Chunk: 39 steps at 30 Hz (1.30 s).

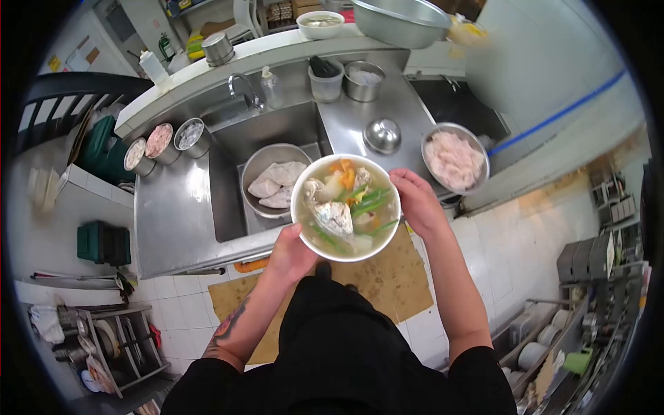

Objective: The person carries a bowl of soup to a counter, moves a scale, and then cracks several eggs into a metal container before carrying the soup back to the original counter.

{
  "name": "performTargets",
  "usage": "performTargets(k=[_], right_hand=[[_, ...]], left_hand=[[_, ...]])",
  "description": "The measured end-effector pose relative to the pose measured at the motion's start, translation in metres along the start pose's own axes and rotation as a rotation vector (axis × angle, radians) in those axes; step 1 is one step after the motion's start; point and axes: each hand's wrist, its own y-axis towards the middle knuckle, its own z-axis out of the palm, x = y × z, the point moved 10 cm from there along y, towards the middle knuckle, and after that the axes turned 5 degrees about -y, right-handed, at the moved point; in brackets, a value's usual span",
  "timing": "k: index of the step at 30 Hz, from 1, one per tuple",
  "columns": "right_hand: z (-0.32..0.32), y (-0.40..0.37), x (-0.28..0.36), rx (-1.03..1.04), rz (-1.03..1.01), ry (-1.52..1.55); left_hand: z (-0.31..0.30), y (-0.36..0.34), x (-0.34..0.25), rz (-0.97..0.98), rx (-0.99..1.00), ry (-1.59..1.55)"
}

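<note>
White bowl (346, 258) of soup (319, 220) was lifted in both hands, above the front right corner of the sink (225, 187). Left hand (294, 253) grasped its left side, thumb up by the rim, other fingers mostly hidden; right hand (419, 198) grasped its right side, fingers bent against it. Soup had a silvery fish piece (336, 218), long green vegetable pieces (373, 202) and orange bits (342, 166).

Inside the sink: steel pot (266, 160) with pale lumpy pieces (280, 181), too unclear to identify. Left of the sink, on the steel counter (166, 214): three steel containers (198, 146) in a row, middle one with pink contents. Right of the sink: rounded steel bowl (382, 136), couldn't tell if upturned; farther right, metal basin (482, 178) heaped with pale pink pieces (453, 159). Behind the sink: curved faucet (234, 81), clear pump bottle (271, 90). On the ledge (266, 55) beyond the sink: squeeze bottle (153, 68), steel canister (218, 50), second white bowl (320, 34), large grey basin (398, 31). Tan mat (401, 283) lay on the floor in front of the sink
</note>
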Motion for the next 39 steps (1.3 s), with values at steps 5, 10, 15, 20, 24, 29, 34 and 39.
performTargets(k=[5,10,15,20,24,29,34,39], right_hand=[[0.023,0.133,0.033,0.032,-0.028,-0.076],[0.06,0.244,0.06,0.093,-0.059,-0.159],[0.092,0.334,0.089,0.093,-0.069,-0.193],[0.111,0.394,0.11,0.119,-0.13,-0.174],[0.109,0.427,0.111,0.038,-0.22,-0.277],[0.128,0.439,0.107,0.092,-0.264,-0.25],[0.128,0.468,0.11,0.077,-0.269,-0.164],[0.116,0.499,0.1,0.07,-0.329,-0.219]], left_hand=[[-0.016,0.084,-0.087,0.166,-0.023,-0.037],[-0.038,0.155,-0.166,0.225,-0.048,-0.039],[-0.05,0.218,-0.239,0.335,-0.078,-0.037],[-0.057,0.268,-0.288,0.442,-0.102,-0.01],[-0.071,0.306,-0.316,0.487,-0.134,-0.068],[-0.09,0.339,-0.331,0.542,-0.21,-0.09],[-0.108,0.374,-0.342,0.603,-0.26,-0.128],[-0.119,0.402,-0.346,0.691,-0.324,-0.184]])
